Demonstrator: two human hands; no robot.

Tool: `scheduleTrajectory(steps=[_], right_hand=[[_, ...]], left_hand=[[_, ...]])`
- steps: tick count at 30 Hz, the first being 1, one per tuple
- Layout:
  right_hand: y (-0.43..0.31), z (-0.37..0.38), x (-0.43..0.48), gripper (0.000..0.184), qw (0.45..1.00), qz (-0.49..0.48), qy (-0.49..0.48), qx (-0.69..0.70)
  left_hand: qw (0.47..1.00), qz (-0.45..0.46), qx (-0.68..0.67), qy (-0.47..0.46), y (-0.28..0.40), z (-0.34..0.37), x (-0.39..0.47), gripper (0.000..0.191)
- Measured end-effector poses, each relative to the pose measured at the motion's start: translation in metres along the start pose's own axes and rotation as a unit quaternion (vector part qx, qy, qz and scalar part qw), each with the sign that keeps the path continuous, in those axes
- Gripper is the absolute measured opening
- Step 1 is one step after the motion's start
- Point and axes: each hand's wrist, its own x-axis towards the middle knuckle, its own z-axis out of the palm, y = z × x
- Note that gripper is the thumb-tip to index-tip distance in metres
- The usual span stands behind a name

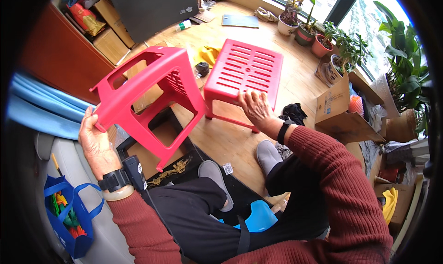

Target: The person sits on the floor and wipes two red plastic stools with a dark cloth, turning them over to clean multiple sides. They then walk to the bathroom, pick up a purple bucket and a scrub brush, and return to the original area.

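My left hand [95, 143] grips one leg of a red plastic stool [133, 94]. That stool is tipped on its side in the air, its legs pointing towards me and its slotted seat turned away. A second red plastic stool [247, 68] stands upright on the wooden floor, a little to the right. My right hand [255, 106] rests on the near edge of its slotted seat, fingers curled over the top. The two stools meet or nearly meet between my hands; I cannot tell whether they touch.
Beneath the raised stool lies a black-edged open box [152, 139]. An opened cardboard box [341, 108] sits at the right, below potted plants [323, 44] along the window. A blue bag [69, 215] rests on a grey seat at the left. Black cloth [294, 114] lies on the floor.
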Motion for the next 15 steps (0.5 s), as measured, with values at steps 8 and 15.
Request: scheduleTrajectory(steps=[8, 15], right_hand=[[0.044, 0.018, 0.003, 0.043, 0.994, 0.065, -0.079, -0.04], [0.077, -0.019, 0.039, 0.091, 0.963, 0.157, -0.11, 0.19]], left_hand=[[0.999, 0.044, 0.022, -0.003, 0.004, 0.021, -0.021, 0.072], [0.997, 0.023, 0.006, -0.076, 0.002, 0.03, -0.022, 0.071]])
